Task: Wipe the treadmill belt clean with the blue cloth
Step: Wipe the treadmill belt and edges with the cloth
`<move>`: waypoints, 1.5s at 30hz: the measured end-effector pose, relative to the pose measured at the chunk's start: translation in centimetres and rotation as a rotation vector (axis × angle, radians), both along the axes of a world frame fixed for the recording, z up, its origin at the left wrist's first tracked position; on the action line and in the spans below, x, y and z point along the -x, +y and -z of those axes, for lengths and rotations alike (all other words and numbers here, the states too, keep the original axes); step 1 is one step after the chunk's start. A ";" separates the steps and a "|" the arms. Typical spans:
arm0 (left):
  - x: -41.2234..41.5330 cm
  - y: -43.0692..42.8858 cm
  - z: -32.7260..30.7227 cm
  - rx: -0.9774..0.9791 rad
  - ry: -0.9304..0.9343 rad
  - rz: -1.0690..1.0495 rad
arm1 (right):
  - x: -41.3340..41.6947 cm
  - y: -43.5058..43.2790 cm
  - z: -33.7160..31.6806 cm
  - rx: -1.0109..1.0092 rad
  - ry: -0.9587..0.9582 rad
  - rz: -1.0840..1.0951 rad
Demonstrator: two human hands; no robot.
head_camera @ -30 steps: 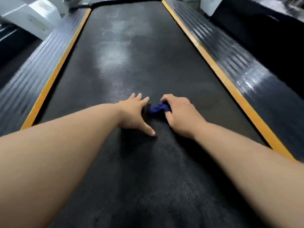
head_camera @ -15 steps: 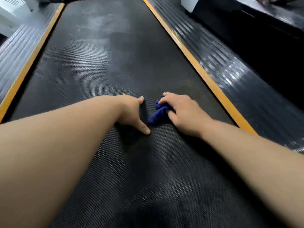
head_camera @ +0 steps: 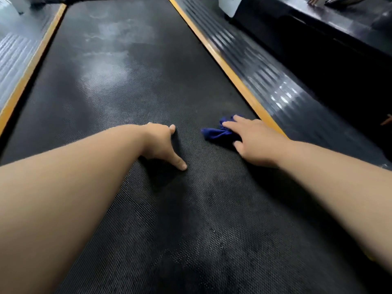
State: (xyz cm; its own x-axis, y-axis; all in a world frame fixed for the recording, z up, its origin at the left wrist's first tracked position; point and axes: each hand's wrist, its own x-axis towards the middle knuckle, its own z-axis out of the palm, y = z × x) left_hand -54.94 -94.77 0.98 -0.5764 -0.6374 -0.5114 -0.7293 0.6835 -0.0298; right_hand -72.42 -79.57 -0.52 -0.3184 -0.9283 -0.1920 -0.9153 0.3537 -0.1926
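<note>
As the right hand's [head_camera: 254,143] straight fingers [head_camera: 228,124] press the blue cloth [head_camera: 214,133] near the yellow edge [head_camera: 239,83], the left hand [head_camera: 161,143] lies splayed.

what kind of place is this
Probably a gym or fitness room: a textured black treadmill belt, orange edge strip and ribbed side rail, with what looks like a second machine alongside.
</note>
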 end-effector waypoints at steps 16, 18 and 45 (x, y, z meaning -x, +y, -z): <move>3.9 1.0 2.7 0.003 0.109 0.007 | 4.6 -2.5 0.6 0.122 0.185 0.076; 3.9 0.8 2.9 -0.005 0.119 0.009 | 5.5 -4.9 0.5 0.125 0.249 0.090; 1.2 -2.6 1.8 0.044 0.033 -0.025 | 3.8 -12.4 2.4 0.194 0.135 0.224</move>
State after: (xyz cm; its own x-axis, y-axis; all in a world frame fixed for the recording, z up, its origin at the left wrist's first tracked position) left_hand -56.16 -97.40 -0.78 -0.5759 -0.6732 -0.4637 -0.7474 0.6635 -0.0351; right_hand -76.26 -91.98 -2.92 -0.5291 -0.8476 0.0391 -0.8408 0.5176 -0.1586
